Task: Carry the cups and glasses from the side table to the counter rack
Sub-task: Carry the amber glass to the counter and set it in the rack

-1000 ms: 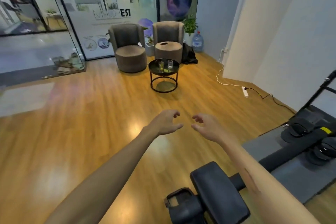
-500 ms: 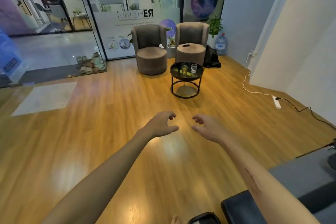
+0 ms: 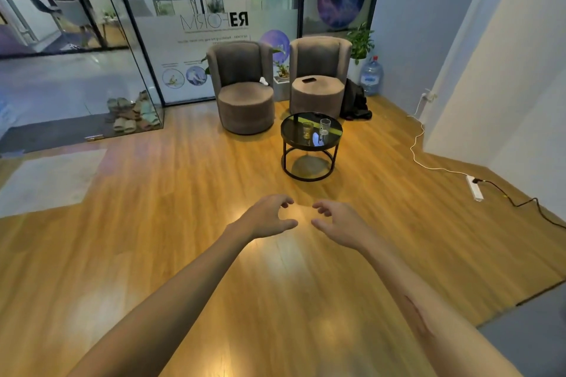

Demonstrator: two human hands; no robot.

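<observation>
Wood-floored lounge, glass partition wall at the back, white wall to the right. Two glasses stand upright on the round black side table (image 3: 311, 144): an amber-tinted glass (image 3: 307, 129) and, just beside it to the right, a clear glass (image 3: 325, 126). Both sit well ahead of the hands, slightly to their right, untouched.

Left hand (image 3: 266, 218) and right hand (image 3: 339, 223) held out in front, near each other, fingers loosely curled around nothing; neither holds anything.

Beyond the table: two grey armchairs (image 3: 245, 87), a dark phone-like object on the right one's seat, a water jug (image 3: 371, 76) and a dark bag in the corner. A power strip (image 3: 474, 188) and its cable lie on the floor, off to the right of the hands.

Progress, judged: nothing carried yet. Both glasses remain to be picked up; the counter rack is not in view.
</observation>
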